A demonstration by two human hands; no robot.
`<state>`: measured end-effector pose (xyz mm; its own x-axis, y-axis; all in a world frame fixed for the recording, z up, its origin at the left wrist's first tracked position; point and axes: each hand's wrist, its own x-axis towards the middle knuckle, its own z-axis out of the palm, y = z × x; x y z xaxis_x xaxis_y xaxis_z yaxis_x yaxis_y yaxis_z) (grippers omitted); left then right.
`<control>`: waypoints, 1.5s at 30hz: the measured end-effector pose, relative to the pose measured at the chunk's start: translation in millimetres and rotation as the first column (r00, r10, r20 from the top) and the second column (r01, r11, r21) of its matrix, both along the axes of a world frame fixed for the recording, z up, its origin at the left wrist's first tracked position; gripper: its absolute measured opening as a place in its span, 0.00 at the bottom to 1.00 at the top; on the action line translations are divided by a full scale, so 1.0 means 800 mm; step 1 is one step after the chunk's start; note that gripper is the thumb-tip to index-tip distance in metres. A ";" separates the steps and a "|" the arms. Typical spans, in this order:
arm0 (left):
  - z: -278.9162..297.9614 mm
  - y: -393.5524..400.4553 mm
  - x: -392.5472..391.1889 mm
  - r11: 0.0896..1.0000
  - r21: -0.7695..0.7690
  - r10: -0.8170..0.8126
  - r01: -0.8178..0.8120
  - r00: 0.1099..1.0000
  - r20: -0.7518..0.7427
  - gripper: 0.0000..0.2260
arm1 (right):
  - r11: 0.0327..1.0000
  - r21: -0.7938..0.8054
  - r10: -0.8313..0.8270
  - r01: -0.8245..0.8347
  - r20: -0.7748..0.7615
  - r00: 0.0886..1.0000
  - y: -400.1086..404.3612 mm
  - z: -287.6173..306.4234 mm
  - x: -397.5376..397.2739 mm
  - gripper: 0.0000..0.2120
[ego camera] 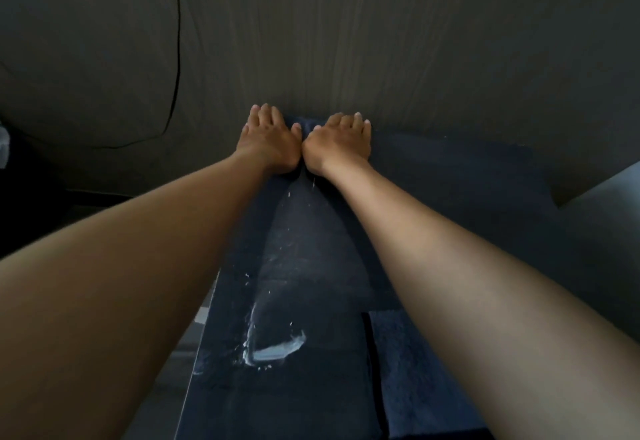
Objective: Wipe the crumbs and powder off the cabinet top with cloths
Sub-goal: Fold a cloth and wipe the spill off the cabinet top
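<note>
at the centre of the frame, against the grey wall, the left hand [268, 138] and right hand [337, 142] lie side by side with fingers straight, pressing flat on a dark blue soft cloth [309, 124] at the far edge of the dark blue worktop [311, 232]. white powder and crumbs [273, 349] sit in a smear at lower centre, with specks trailing up toward the hands. a second dark blue cloth [408, 370] seems to lie at lower right. the cloth looks light and limp, likely to bunch; flat palm pressure should drag it better than pinching an edge.
</note>
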<state>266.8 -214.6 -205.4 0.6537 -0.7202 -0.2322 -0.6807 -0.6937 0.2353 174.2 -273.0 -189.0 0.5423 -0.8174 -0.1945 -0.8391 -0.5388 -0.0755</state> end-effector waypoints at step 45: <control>-0.024 0.339 -0.203 0.947 0.013 -0.319 0.320 0.944 0.085 0.36 | 0.997 0.077 0.022 -0.029 0.081 0.996 0.335 -0.017 -0.221 0.31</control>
